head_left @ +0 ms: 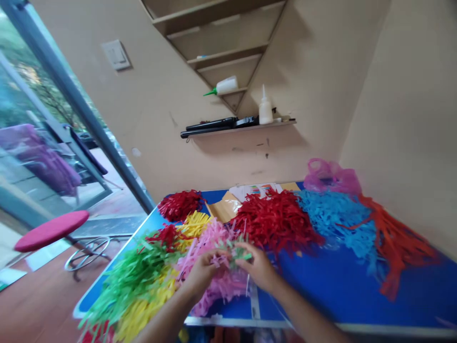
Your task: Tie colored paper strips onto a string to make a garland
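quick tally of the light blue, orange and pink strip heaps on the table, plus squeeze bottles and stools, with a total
Light blue strip heap: 1
Orange strip heap: 1
Pink strip heap: 1
Squeeze bottles: 2
Stool: 1
Total: 6

A beige painted wall is fitted with a white rectangular switch plate, a downward-pointing triangular wooden shelf unit and, beneath it, a narrow straight ledge. At left, daylight and green foliage are seen past a slanting blue-grey metal frame. A round pinkish-red-topped stool is set on the reddish floor, near a blue-topped table.
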Demonstrator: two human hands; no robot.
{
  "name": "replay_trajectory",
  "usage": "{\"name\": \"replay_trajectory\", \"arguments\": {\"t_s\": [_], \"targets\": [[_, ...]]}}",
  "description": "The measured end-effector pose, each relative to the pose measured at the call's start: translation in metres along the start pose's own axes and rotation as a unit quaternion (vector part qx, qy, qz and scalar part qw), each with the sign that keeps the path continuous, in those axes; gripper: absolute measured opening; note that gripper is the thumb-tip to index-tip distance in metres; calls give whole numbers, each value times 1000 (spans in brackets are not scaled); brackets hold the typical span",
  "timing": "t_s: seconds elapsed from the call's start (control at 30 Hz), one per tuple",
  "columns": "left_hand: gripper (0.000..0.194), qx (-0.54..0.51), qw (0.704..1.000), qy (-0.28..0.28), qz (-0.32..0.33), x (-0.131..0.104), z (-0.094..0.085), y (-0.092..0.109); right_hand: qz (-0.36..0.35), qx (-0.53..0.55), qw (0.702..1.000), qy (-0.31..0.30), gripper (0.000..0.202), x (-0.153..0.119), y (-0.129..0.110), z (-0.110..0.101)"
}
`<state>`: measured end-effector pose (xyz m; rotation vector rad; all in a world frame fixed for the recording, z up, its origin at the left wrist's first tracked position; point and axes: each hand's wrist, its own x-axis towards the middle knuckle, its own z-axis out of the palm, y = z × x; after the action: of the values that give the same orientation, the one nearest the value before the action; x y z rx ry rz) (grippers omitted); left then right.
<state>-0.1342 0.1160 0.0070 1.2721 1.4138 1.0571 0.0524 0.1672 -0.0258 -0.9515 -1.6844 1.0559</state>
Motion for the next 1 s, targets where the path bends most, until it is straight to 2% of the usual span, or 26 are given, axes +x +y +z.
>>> {"name": "replay_trajectory", "arguments": {"t_s": [0.07, 0.13, 0.2, 0.27, 0.37, 0.47, 0.6, 0.73, 0.9, 1.0], "targets": [[38, 51, 998, 16, 22, 2, -1, -3, 1, 9, 1000, 6, 23, 2, 0, -11], [36, 116, 992, 33, 47, 6, -11, -5, 25, -2, 998, 62, 34, 2, 1, -29], [40, 192, 978, 41, 65, 13, -33, -6, 50, -19, 988, 146, 43, 1, 4, -48], [43, 271, 958, 60, 67, 23, -62, -6, 61, -38, 979, 188, 43, -5, 4, -61], [30, 395, 912, 107, 36, 37, -110, -8, 50, -47, 985, 159, 39, -22, -4, -66], [27, 505, 855, 117, 1, 41, -150, -11, 32, -36, 989, 144, 36, -39, -13, -67], [29, 583, 805, 106, -20, 31, -186, -15, 41, -28, 990, 133, 36, -54, -14, -75], [27, 590, 797, 118, -49, 24, -197, -16, 63, -7, 995, 80, 36, -68, -15, -77], [35, 556, 783, 256, -112, 25, -193, -17, 26, -4, 1000, 12, 30, -79, -29, -60], [34, 535, 783, 290, -130, 28, -190, -9, -2, -6, 1000, -7, 30, -82, -35, -49]]}}
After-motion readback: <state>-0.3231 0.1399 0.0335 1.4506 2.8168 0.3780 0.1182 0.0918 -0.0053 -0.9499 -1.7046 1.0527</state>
